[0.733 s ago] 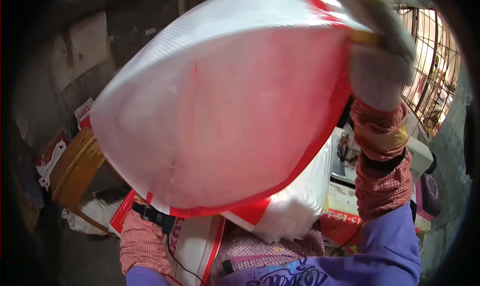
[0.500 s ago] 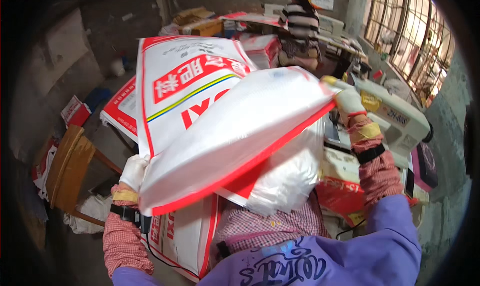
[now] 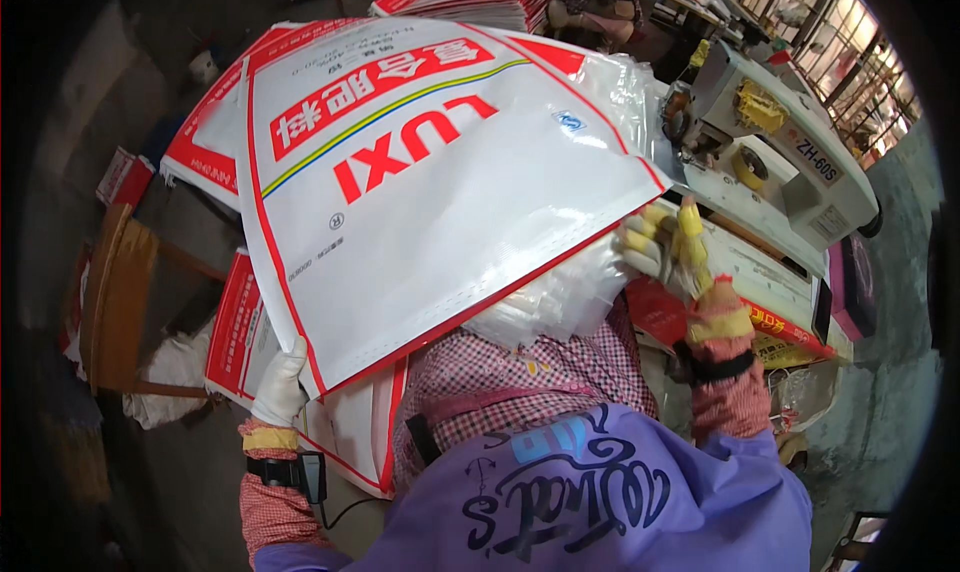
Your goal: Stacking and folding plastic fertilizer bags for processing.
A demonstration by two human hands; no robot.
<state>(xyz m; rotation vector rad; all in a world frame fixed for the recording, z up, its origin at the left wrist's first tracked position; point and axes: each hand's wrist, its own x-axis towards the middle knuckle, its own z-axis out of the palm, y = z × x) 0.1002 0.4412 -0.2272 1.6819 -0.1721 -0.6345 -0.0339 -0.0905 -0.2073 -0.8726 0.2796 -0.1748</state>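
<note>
A large white and red woven sack (image 3: 440, 242) lies spread in front of me, its near hem slanting up to the right. At its near left corner, my left hand (image 3: 280, 387) in a white glove is closed, the thumb on top of the sack. My right hand (image 3: 668, 247), in a glove with yellow fingertips, is just beside the right end of the hem. Its fingers are apart, and nothing shows in them. Below the hem, clear plastic film (image 3: 550, 297) is bunched over my checked apron (image 3: 510, 372). More of this film shows past the sack's far right edge.
A white sewing machine (image 3: 790, 152) stands at the right, on a bench beside my right hand. Stacked sacks (image 3: 480, 0) lie at the far side. A wooden chair (image 3: 120, 302) is at the left. Other sacks (image 3: 200, 142) lie beneath and beyond the held one.
The sack, lifted and folded over before, now lies flatter with its print showing. My right hand has moved down and left and let go of the corner. My left hand has lowered slightly.
</note>
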